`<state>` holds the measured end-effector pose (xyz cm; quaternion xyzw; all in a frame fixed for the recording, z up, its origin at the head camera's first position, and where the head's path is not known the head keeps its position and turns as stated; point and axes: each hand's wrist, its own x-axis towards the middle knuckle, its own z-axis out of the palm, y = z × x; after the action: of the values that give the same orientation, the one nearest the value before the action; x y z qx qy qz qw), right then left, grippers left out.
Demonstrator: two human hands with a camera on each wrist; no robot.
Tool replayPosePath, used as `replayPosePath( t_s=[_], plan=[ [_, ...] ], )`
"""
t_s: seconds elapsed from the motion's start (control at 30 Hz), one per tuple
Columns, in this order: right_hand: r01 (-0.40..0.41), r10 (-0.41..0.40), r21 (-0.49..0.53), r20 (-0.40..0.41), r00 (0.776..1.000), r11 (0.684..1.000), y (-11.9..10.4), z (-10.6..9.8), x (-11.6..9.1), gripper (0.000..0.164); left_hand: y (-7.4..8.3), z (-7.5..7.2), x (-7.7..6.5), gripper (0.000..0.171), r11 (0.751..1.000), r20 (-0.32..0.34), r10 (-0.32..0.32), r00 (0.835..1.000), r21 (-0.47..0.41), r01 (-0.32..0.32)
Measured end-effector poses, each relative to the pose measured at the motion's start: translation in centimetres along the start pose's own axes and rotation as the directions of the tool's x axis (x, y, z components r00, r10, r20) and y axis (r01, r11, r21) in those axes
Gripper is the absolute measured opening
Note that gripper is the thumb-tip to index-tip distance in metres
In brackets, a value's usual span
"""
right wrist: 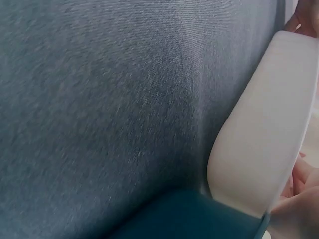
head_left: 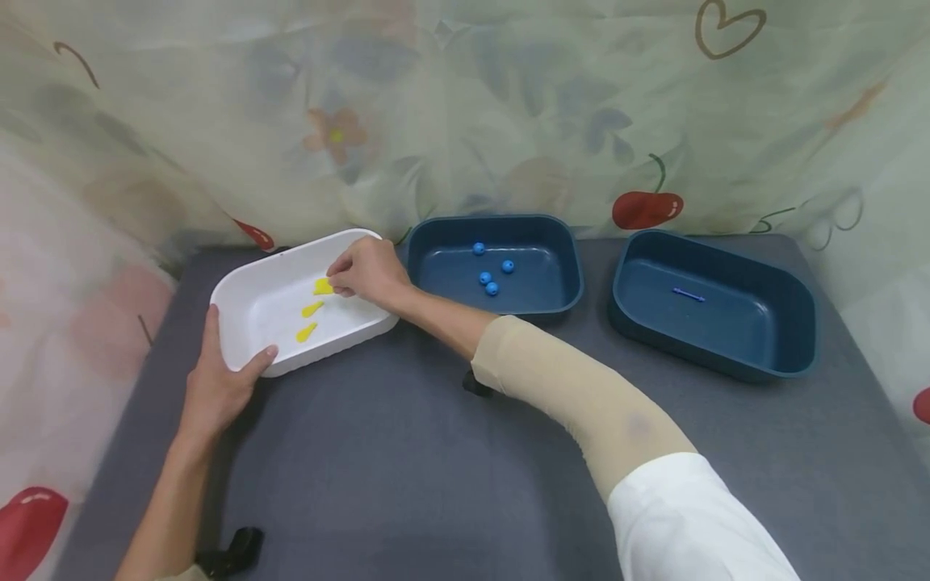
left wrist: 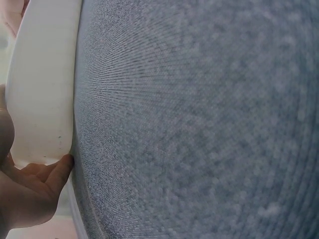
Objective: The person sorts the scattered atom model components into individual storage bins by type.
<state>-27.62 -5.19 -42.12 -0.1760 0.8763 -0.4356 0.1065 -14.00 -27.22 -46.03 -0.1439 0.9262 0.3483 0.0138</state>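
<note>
A white tray (head_left: pixel 243 323) stands at the left of the table. My left hand (head_left: pixel 218 387) grips its near left corner, thumb along the front wall and fingers at the left end. In the left wrist view, fingertips (left wrist: pixel 61 172) press low against the tray's end. My right hand (head_left: pixel 370 270) reaches over the tray's right part. Its thumb and fingertips pinch a yellow piece (head_left: pixel 322 286), partly hidden by them. Two yellow drop-shaped pieces (head_left: pixel 306 332) lie nearer the front on the tray's floor. The right wrist view shows mostly the tray's outer wall (right wrist: pixel 264 124).
A dark blue tray (head_left: pixel 429 298) with several blue beads (head_left: pixel 508 266) stands in the middle, beneath my right forearm's far side. Another dark blue tray (head_left: pixel 756 347) at the right holds a thin purple stick (head_left: pixel 688 294). A patterned curtain (head_left: pixel 465 121) hangs behind the grey table (head_left: pixel 436 484).
</note>
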Motion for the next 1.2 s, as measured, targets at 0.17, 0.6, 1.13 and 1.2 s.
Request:
replayPosePath(
  t_s=[0.17,0.6,1.13,1.2],
  plan=[
    [-0.013,0.010,-0.073,-0.034,0.999,0.997,-0.2,0.6,0.1,0.011,0.0,-0.1,0.0,0.102,1.000,0.001,0.007,1.000,-0.005,-0.007],
    [-0.063,0.059,-0.177,-0.028,0.998,0.982,0.0,1.7,1.1,0.006,0.0,0.0,0.1,0.102,1.000,0.003,0.002,1.000,0.002,-0.002],
    [-0.191,0.190,-0.279,-0.031,0.981,0.941,-0.1,2.5,1.5,0.011,0.0,-0.1,0.1,0.102,1.000,-0.005,0.008,1.000,0.000,-0.008],
    [-0.188,0.191,-0.275,-0.018,0.981,0.943,0.0,2.6,1.4,0.011,0.0,-0.1,0.1,0.102,1.000,-0.008,0.004,1.000,-0.002,-0.004]
  ],
)
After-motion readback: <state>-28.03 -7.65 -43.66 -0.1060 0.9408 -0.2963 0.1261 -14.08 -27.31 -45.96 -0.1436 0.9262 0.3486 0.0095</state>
